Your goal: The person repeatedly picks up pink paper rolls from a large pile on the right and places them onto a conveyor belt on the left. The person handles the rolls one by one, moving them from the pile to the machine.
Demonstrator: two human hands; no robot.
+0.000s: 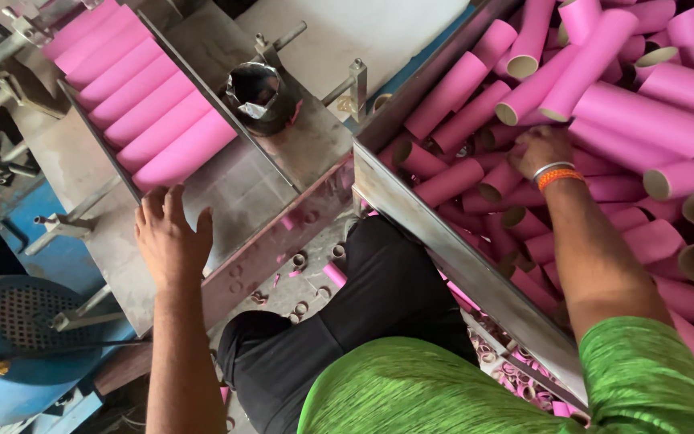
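So the left hand (172,237) is lying flat and open on the sloped metal chute (242,189), fingers spread, not gripping anything, just below the lowest of the pink cardboard tubes (150,104) lined up side by side in a row on that chute. The nearest tube sits just above the fingertips, close but I can't tell if they actually touch. The right hand (540,150) is over on the other side, reaching down into the big bin (443,241) that's piled with loose pink tubes (628,112) lying every which way. Its fingers are curled down among the tubes, but from this angle I can't tell whether it's actually got hold of one. There's an orange band and a silver bangle (556,173) on that wrist. Between chute and bin there's a dark metal cylinder part (260,95) on the machine, and a blue motor housing (18,337) sits at lower left.
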